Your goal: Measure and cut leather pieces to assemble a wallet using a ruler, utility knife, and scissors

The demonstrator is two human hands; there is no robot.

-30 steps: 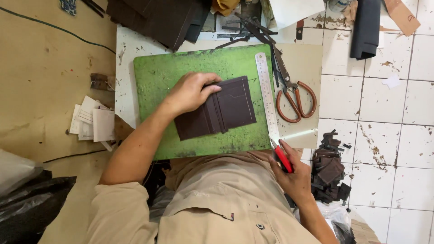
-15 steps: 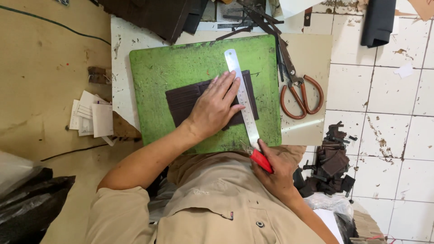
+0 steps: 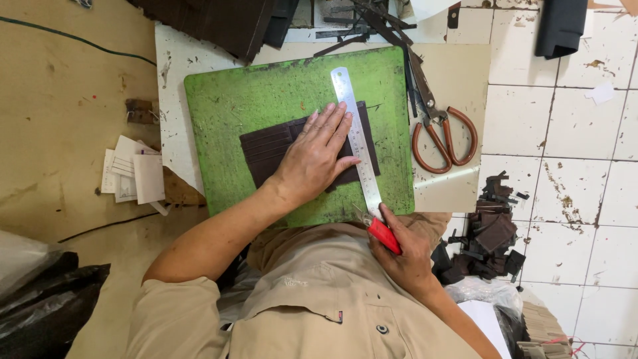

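**Inspector A:** Left hand lies flat and open, fingers spread, palm pressing down on the dark brown leather piece. Its fingertips reach to twelve and one o'clock and rest against the steel ruler, pinning it in place.

**Inspector B:** And the right?

**Inspector A:** Right hand is closed around a red-handled cutter, at about five o'clock from the left hand. The blade end sits at the near end of the ruler, just at the lower edge of the green cutting mat. I cannot tell whether the tip touches the mat.

**Inspector B:** Position of the work?

**Inspector A:** The leather piece lies on the mat, right of centre, with the ruler crossing its right-hand portion on a slight slant, running from twelve down to five o'clock. A narrow strip of leather shows beyond the ruler at three o'clock.

**Inspector B:** Step in hand, in your judgement?

**Inspector A:** Ruler set and held, blade brought to the guide edge: a trimming cut is being lined up. The next move would call for steady downward pressure from the left hand and the blade kept tight against the ruler's edge, clear of the fingertips.

**Inspector B:** Surroundings?

**Inspector A:** Scissors at three o'clock, off the mat. Dark offcuts at four o'clock on the tiled floor. White paper slips at nine o'clock.
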